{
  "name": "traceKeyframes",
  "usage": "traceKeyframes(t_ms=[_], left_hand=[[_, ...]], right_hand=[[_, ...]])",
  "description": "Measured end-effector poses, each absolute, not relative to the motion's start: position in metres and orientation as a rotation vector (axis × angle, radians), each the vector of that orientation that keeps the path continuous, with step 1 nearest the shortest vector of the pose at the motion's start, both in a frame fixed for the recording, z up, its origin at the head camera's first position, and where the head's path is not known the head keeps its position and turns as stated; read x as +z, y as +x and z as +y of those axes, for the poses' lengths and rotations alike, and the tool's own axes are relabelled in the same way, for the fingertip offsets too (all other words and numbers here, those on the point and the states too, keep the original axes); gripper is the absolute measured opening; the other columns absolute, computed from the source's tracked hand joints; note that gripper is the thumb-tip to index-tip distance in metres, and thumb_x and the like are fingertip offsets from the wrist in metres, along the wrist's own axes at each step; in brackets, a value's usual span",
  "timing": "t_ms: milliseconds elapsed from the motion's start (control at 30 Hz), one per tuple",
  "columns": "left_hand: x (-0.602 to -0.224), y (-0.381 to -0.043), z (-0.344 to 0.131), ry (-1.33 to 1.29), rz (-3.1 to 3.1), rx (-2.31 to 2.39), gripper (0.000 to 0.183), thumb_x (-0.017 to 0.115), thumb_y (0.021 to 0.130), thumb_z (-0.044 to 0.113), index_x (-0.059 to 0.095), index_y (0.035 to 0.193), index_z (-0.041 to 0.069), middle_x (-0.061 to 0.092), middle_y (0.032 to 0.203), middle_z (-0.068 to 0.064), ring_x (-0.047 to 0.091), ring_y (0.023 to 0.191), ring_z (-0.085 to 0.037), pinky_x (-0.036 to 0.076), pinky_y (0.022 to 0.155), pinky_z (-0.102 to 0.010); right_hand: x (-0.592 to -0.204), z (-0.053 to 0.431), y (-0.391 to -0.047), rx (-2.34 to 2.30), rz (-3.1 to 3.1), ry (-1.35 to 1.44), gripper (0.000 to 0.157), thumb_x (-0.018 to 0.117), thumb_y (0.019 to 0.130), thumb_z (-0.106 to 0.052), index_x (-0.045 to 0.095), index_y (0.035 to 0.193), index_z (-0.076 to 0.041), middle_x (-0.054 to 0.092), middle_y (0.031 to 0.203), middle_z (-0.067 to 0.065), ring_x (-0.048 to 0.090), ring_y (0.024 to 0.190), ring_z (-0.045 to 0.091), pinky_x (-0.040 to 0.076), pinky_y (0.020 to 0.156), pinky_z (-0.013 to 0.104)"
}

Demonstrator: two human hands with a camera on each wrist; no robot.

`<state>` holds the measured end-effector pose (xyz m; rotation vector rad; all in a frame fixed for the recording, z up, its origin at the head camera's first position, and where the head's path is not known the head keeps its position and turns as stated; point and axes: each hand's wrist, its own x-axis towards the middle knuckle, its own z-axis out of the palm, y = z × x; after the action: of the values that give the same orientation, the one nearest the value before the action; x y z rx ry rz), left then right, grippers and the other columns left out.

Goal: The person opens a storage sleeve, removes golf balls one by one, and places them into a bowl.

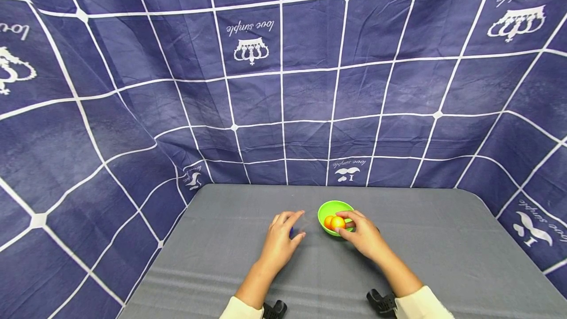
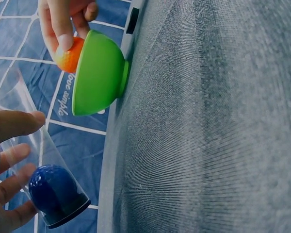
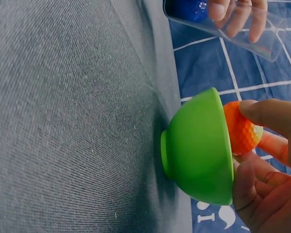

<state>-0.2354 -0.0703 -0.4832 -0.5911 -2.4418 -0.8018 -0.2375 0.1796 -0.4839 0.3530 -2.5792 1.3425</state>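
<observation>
My left hand (image 1: 279,240) grips a clear plastic tube (image 2: 43,131), thumb on one side and fingers on the other. The tube leans toward the bowl, and a blue dimpled golf ball (image 2: 53,189) sits at its dark-rimmed bottom end. To the right, a green bowl (image 1: 328,208) stands upright on the table. My right hand (image 1: 365,235) pinches an orange golf ball (image 3: 242,128) between thumb and fingers at the bowl's rim. Another orange ball (image 1: 328,221) lies inside the bowl, partly behind the held one in the head view.
The grey cloth-covered table (image 1: 212,260) extends around both hands. A dark blue curtain (image 1: 310,92) with white grid lines hangs behind it and along the sides. Black wrist straps (image 1: 382,303) show near both cream sleeves.
</observation>
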Motion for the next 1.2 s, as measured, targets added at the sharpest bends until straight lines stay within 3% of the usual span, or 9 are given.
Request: traceKeyframes(t_ms=[500, 767, 967, 1200], left_hand=[[-0.482, -0.235, -0.071, -0.593, -2.423, -0.832, 0.056, 0.088, 0.076, 0.017, 0.069, 0.129, 0.020, 0.068, 0.113, -0.002, 0.062, 0.102, -0.018, 0.052, 0.090, -0.038], [-0.482, -0.236, -0.072, -0.589, -2.423, -0.833, 0.056, 0.088, 0.076, 0.017, 0.069, 0.129, 0.021, 0.068, 0.113, -0.002, 0.062, 0.103, -0.018, 0.052, 0.090, -0.038], [-0.483, -0.237, -0.072, -0.586, -2.428, -0.844, 0.056, 0.088, 0.076, 0.017, 0.069, 0.129, 0.021, 0.068, 0.113, -0.002, 0.062, 0.102, -0.018, 0.052, 0.090, -0.038], [-0.485, -0.238, -0.073, -0.580, -2.435, -0.852, 0.057, 0.088, 0.077, 0.016, 0.068, 0.129, 0.021, 0.068, 0.114, -0.001, 0.062, 0.103, -0.018, 0.052, 0.091, -0.039]], right_hand=[[-0.484, 0.185, -0.249, 1.097, -2.687, 0.569, 0.033, 0.079, 0.085, -0.013, 0.070, 0.115, -0.003, 0.068, 0.107, 0.008, 0.067, 0.083, 0.016, 0.059, 0.076, 0.032], [-0.480, 0.188, -0.254, 1.044, -2.747, 0.695, 0.025, 0.076, 0.087, -0.017, 0.071, 0.109, -0.006, 0.069, 0.099, 0.005, 0.063, 0.081, 0.013, 0.055, 0.073, 0.031], [-0.480, 0.187, -0.257, 1.033, -2.780, 0.703, 0.020, 0.071, 0.091, -0.011, 0.071, 0.110, -0.003, 0.070, 0.105, 0.009, 0.066, 0.084, 0.014, 0.056, 0.075, 0.026], [-0.481, 0.184, -0.259, 0.955, -2.786, 0.665, 0.018, 0.072, 0.090, -0.009, 0.072, 0.108, -0.003, 0.070, 0.102, 0.007, 0.068, 0.088, 0.021, 0.056, 0.079, 0.032]])
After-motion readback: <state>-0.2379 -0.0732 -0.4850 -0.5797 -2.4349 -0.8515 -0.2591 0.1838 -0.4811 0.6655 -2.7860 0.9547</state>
